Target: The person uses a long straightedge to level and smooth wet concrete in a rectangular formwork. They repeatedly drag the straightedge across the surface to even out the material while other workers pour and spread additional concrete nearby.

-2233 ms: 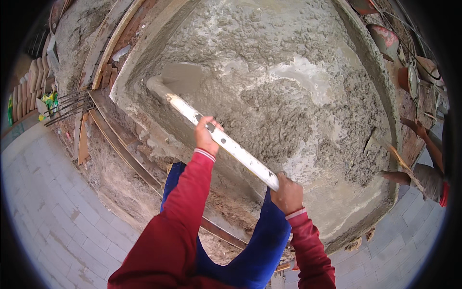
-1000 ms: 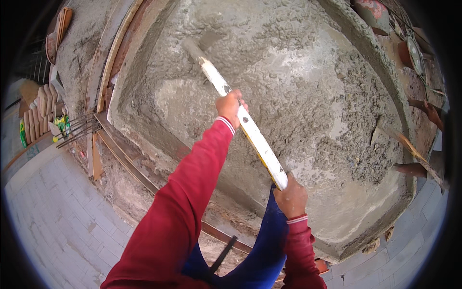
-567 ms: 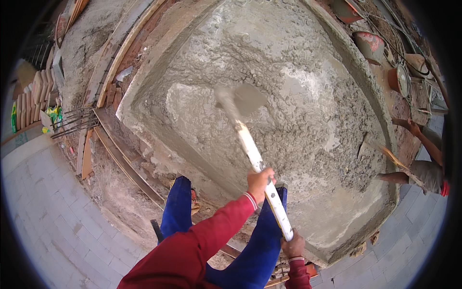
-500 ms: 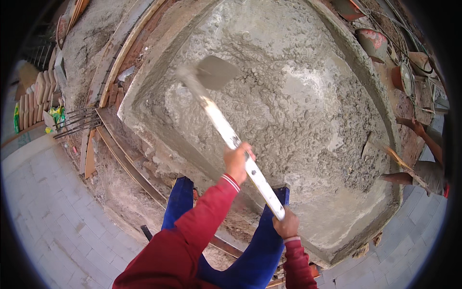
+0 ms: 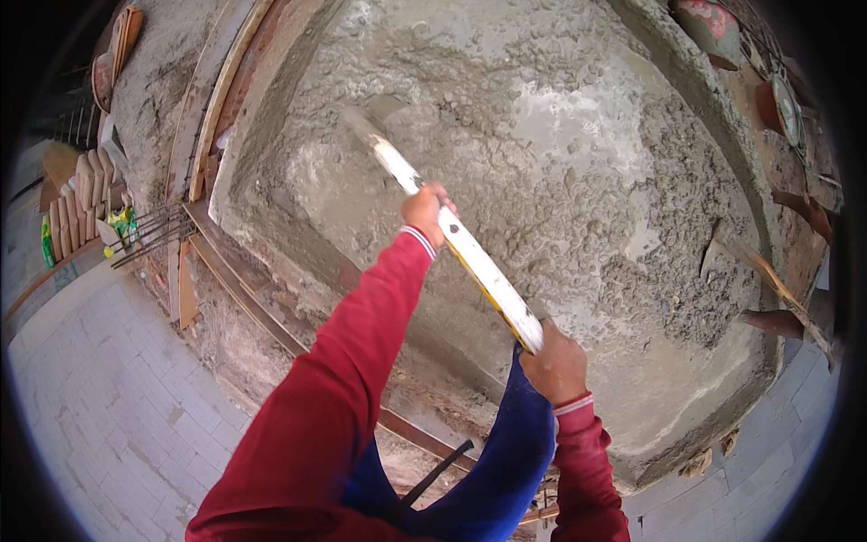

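A long-handled hoe (image 5: 470, 251) with a white-painted, worn shaft slants across the view over wet grey concrete (image 5: 578, 208). My left hand (image 5: 424, 214) is wrapped round the middle of the shaft. At the near end, my right hand (image 5: 555, 363) grips the butt. The hoe's head lies in the mix at the far left, blurred, with its blade mostly sunk. The concrete is lumpy in the middle and smoother and paler in patches. It fills a wide mixing trough whose rim (image 5: 237, 185) is crusted with cement.
At the right, another person's legs (image 5: 772, 322) stand beside a second hoe with a wooden handle (image 5: 778, 287). Buckets (image 5: 709, 27) lie at the far right. Stacked sacks (image 5: 77, 212), rebar ends (image 5: 158, 233) and boards (image 5: 239, 289) are at the left, beside grey paving (image 5: 126, 388).
The hoe blade, raised and showing before, has dropped into the concrete. Both my hands have moved farther out with the shaft, and the view has shifted slightly.
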### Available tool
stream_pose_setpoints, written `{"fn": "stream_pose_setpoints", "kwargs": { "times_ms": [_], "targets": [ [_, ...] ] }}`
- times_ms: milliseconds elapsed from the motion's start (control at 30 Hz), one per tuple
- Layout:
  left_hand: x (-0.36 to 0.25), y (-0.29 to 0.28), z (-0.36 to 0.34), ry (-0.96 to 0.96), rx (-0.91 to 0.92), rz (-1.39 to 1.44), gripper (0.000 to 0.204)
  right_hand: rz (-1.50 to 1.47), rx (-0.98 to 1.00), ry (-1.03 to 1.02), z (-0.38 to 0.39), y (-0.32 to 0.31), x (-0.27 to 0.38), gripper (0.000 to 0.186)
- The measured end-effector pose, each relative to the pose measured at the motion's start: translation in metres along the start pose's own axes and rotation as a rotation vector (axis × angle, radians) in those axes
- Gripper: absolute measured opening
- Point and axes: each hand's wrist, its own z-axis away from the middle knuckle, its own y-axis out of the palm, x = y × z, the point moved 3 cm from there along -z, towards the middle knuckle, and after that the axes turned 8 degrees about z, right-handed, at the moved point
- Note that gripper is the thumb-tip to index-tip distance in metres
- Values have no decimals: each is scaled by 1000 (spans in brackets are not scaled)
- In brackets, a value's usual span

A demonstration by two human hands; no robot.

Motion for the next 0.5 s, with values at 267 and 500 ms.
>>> {"fn": "stream_pose_setpoints", "kwargs": {
  "times_ms": [267, 500],
  "targets": [
    [144, -40, 154, -384, 110, 134, 12, 184, 36, 310, 186, 2, -45, 31],
    [-29, -111, 125, -40, -39, 562, 13, 208, -7, -297, 33, -23, 37, 31]
  ]
}}
